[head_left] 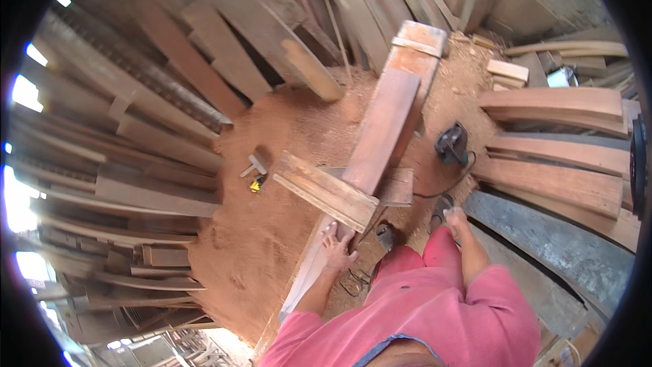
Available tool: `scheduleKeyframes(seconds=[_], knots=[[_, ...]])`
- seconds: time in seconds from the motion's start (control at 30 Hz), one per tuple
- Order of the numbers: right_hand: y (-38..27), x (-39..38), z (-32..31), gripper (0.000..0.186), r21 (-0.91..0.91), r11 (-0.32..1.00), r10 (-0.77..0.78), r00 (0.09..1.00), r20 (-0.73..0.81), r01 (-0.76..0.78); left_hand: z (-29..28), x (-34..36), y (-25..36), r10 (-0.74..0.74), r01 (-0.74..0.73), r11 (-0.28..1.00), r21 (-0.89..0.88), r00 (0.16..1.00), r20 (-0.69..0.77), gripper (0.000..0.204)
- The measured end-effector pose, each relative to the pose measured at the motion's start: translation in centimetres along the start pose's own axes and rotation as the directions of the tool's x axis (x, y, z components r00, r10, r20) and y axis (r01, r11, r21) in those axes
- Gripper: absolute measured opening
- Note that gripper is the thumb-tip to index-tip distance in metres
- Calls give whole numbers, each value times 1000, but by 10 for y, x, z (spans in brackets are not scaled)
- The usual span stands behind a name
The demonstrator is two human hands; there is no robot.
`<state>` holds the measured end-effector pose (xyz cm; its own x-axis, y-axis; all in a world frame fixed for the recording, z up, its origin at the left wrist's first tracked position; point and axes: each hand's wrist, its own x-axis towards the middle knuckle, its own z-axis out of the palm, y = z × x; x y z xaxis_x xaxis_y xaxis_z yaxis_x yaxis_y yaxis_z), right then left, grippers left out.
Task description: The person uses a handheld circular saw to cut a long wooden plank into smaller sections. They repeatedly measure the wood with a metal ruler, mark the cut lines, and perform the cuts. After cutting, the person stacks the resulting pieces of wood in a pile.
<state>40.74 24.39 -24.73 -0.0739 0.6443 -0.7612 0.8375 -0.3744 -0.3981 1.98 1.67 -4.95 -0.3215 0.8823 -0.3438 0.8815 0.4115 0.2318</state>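
Sawdust floor (251,265) is the biggest area. Timber stacks (156,194) fill 8 to 12 o'clock, boards fanned with ends inward, probably for easy picking. Curved beams (550,180) at 3 o'clock, laid side by side, likely to save room. Plank (384,126) runs 1 to 7 o'clock along a low bench (426,30), presumably to keep it off the dust. Crosspiece (326,194) lies over it near centre; purpose unclear.

Hands apart. Left hand (336,253) at 6 o'clock: spread flat on the timber just below the crosspiece, looks like steadying or leaning. Right hand (456,219) at 4: fingers curled by a dark object (441,207); can't tell if gripping it. Dark power tool (451,144) at 3, parked beside the plank. Small yellow item (257,183) at 9, on the dust.

Materials: floor loose, orange-brown; beams bowed, pinkish; plank straight, smooth, reddish; crosspiece paler, rough, lipped along one edge; tool compact, rounded.
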Motion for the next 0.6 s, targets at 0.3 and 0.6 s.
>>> scheduleKeyframes(seconds=[0.3, 0.6], knots=[[-54, 53, -47, 48, -277, 956, -23, 969, 246, 93, 8, -8, -1, 40, -40, 998, -42, 999, -2, 72], [-7, 251, 64, 50, -655, 519, -172, 818, 549, 549, 3, -5, -10, 164, -169, 985, -45, 983, -87, 54]])
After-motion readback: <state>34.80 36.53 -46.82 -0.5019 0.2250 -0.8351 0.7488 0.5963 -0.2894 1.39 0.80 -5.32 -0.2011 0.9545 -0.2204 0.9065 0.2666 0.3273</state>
